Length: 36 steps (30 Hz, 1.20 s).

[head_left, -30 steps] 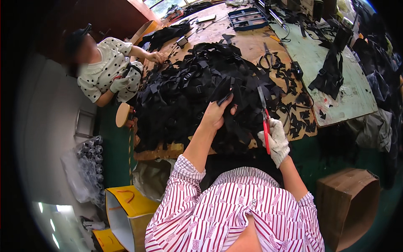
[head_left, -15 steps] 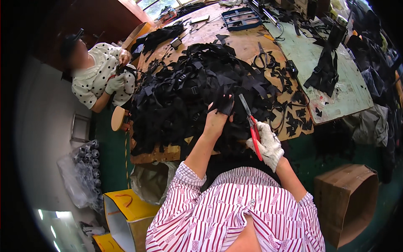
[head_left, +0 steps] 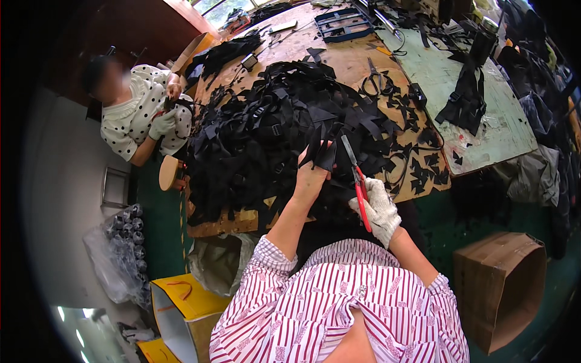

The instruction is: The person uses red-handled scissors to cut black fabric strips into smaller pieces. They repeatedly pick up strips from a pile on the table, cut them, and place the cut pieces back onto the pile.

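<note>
My left hand (head_left: 311,176) is bare and closed on a black fabric piece (head_left: 325,157), at the near side of a large heap of black fabric pieces (head_left: 266,121). Just right of it, my right hand (head_left: 379,212) wears a pale knitted work glove. It grips red-handled shears (head_left: 361,196) whose long metal blade (head_left: 348,149) points up and away, close to the fabric piece. Whether the blade touches the piece I cannot tell. Some of my left fingers are hidden by the dark fabric.
On the wooden table (head_left: 302,42) lie scissors (head_left: 377,81), black scraps (head_left: 423,172) and a blue tray (head_left: 344,25). A green board (head_left: 496,130) adjoins it on the right. A co-worker (head_left: 142,106) sits at left. A cardboard box (head_left: 499,290) and yellow box (head_left: 193,296) flank me.
My right hand with the shears has shifted slightly left, toward my left hand. My left hand stays almost in place, still holding the fabric piece. The co-worker's head has tilted slightly.
</note>
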Available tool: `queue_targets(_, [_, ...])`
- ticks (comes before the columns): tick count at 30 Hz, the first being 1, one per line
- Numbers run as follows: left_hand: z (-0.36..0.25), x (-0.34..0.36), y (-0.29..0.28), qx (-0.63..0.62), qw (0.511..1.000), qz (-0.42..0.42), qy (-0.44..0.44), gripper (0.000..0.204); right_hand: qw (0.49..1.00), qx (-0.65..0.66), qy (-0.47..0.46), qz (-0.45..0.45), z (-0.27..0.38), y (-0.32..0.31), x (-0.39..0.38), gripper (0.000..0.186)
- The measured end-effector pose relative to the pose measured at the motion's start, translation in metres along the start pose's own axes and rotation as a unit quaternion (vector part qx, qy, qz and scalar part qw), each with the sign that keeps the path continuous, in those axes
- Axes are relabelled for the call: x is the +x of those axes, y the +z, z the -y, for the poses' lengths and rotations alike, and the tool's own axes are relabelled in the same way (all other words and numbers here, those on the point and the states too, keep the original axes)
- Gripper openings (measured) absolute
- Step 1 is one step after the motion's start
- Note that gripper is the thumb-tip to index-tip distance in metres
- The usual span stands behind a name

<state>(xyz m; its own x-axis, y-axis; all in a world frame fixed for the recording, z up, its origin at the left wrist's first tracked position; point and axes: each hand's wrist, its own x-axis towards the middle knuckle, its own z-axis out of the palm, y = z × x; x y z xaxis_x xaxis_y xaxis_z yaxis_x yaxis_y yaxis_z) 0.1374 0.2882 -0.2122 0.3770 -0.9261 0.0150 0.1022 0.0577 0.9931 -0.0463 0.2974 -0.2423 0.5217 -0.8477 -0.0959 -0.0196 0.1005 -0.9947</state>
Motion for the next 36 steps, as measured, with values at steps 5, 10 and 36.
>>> queue_targets(5, [-0.013,-0.005,0.006,0.054,0.998,0.026,0.022,0.018,0.999,-0.034,0.003,-0.002,0.012,0.0,0.001,0.042])
queue_targets(10, [-0.004,-0.006,0.005,0.008,1.0,-0.022,0.011,0.016,0.998,0.022,0.05,-0.007,0.002,0.004,-0.001,0.042])
queue_targets(36, [-0.005,-0.005,-0.013,0.14,0.986,0.083,0.035,0.03,0.99,0.051,0.128,0.016,0.017,-0.001,0.006,0.033])
